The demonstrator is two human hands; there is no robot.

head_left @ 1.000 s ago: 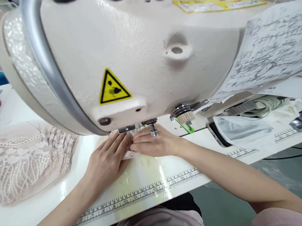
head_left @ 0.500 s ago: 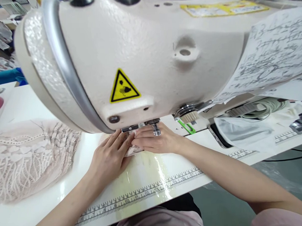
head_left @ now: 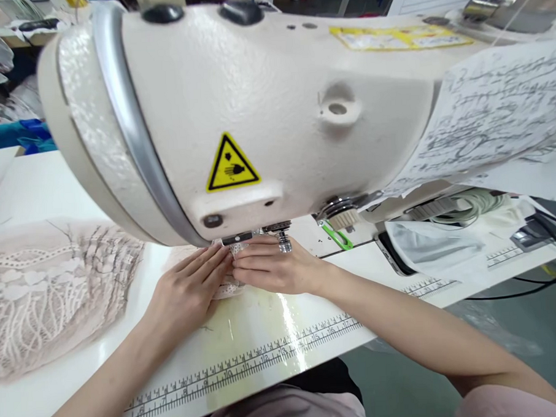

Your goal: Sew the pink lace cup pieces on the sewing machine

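Note:
The white sewing machine (head_left: 274,122) fills the upper middle, its head above both hands. My left hand (head_left: 189,286) lies flat, fingers stretched forward, on a small piece of pale pink lace fabric (head_left: 229,289) below the machine head. From the right, my right hand (head_left: 275,267) grips the same lace, its fingers close together and pointing left, almost touching the left fingertips. Its thumb is hidden. Part of the presser area and the needle are behind the hands and machine head.
More pale lace fabric (head_left: 55,292) lies at the left of the white table (head_left: 265,332). Along the front edge runs a printed ruler (head_left: 230,373). Right of the hands are a green-handled tool (head_left: 338,236), a phone (head_left: 393,252) and coiled cord (head_left: 471,205). Handwritten paper (head_left: 490,113) hangs on the machine.
Both hands have moved slightly left and toward me, with more lace showing below the fingers. The head view has shifted a little.

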